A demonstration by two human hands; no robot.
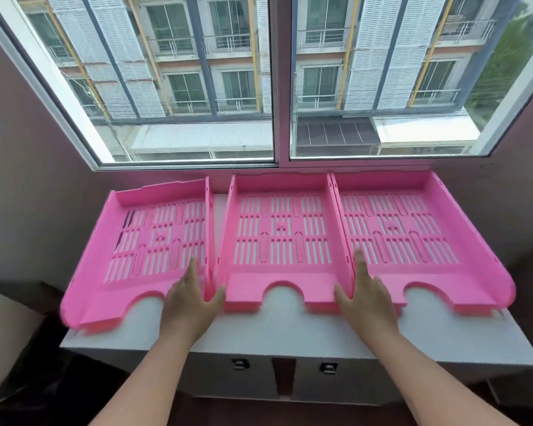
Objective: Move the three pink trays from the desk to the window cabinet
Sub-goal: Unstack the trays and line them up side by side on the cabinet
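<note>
Three pink slotted trays lie side by side on the white window cabinet (pixel 259 333). The left pink tray (pixel 111 272) sits skewed and overhangs the cabinet's left end. The middle pink tray (pixel 280 290) and the right pink tray (pixel 443 272) touch wall to wall. My left hand (pixel 191 302) straddles the left tray's right wall, with fingers inside that tray and the thumb toward the middle tray. My right hand (pixel 363 299) straddles the joined walls, with fingers in the right tray and the thumb on the middle tray's front lip.
A large window (pixel 277 87) rises directly behind the trays, its sill touching their back walls. The cabinet front has two drawers with small metal pulls (pixel 239 364). Dark walls close in on both sides, and a dark object sits low on the left.
</note>
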